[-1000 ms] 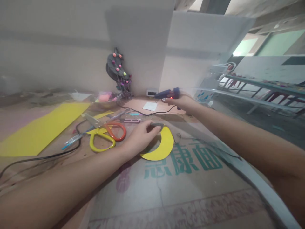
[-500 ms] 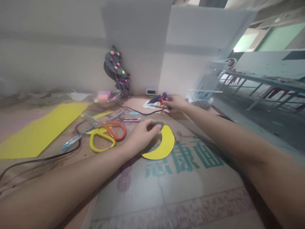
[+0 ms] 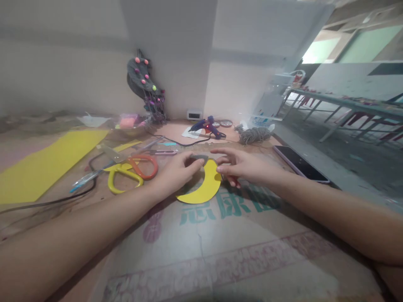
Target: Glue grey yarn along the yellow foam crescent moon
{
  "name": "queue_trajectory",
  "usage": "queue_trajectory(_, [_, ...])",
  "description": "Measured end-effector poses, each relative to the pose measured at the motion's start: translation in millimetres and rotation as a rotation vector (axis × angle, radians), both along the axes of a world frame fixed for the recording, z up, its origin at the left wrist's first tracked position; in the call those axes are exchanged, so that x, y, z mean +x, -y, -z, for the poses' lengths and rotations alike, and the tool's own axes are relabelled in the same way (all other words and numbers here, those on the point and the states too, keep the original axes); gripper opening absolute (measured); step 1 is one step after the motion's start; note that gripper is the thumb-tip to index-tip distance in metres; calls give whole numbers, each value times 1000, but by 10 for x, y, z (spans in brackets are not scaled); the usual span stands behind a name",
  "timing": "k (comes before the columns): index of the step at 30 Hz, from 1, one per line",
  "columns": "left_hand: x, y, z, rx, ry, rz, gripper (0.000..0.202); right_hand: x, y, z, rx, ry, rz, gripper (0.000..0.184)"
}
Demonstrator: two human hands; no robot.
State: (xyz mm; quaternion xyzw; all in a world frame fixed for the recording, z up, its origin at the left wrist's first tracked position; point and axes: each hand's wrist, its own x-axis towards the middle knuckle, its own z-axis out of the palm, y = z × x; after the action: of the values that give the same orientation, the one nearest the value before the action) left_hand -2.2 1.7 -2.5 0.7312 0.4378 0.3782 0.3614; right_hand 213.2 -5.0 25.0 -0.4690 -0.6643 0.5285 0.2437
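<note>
A yellow crescent cutout (image 3: 208, 186) lies low over the printed board, its upper tip wrapped in grey yarn (image 3: 201, 158). My left hand (image 3: 179, 170) pinches that wrapped tip between thumb and fingers. At the crescent's right edge is my right hand (image 3: 242, 165), its thumb on the yellow surface and the other fingers curled at the rim; whether yarn is also in them is hidden. Behind both hands a blue glue gun (image 3: 206, 126) with a lit red light rests by a white paper piece (image 3: 191, 133).
Scissors (image 3: 145, 165), a box cutter (image 3: 162, 152) and a yellow sheet (image 3: 53, 163) lie left. At right are a grey yarn ball (image 3: 255, 135) and a phone (image 3: 300, 163). A decorated grey crescent (image 3: 138, 77) leans on the wall. A black cord (image 3: 69, 205) crosses the left side.
My right hand has let go of the glue gun, leaving it on the table, and come back to the crescent's right edge. My left hand keeps its hold on the wrapped tip.
</note>
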Motion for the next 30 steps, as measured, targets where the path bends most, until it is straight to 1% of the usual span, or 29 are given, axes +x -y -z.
queue_trajectory(1, [-2, 2, -2, -1, -7, 5, 27, -10, -4, -5, -6, 40, 3, 52])
queue_trajectory(3, [-5, 3, 0, -2, -38, 7, 27, -25, -21, -24, 18, 128, 25, 34])
queue_trajectory(5, [-8, 2, 11, 6, -74, -5, 27, -32, -37, -40, 39, 170, 73, 17])
queue_trajectory(8, [-7, 3, 33, -14, -99, 13, 28, -29, -50, -35, 28, 94, 145, 10])
queue_trajectory(10, [-4, 6, 42, -55, -89, 50, 28, -21, -51, -13, 60, 68, 180, 9])
queue_trajectory(13, [-5, 5, 45, -79, -63, 91, 27, -9, -42, 24, 147, 125, 236, 13])
queue_trajectory(16, [-9, -6, 54, -87, -66, 123, 28, -11, -25, 47, 199, 150, 287, 15])
queue_trajectory(21, [-7, -15, 80, -131, -74, 191, 29, -33, 4, 69, 275, 147, 305, 18])
queue_trajectory(25, [-6, -1, 73, -116, -54, 230, 30, -30, 11, 80, 330, 146, 320, 21])
queue_trajectory(28, [-10, 10, 58, -120, -52, 241, 29, -20, 3, 93, 372, 145, 317, 23])
queue_trajectory(30, [-11, 19, 48, -139, -44, 243, 30, -14, -6, 107, 434, 161, 326, 25])
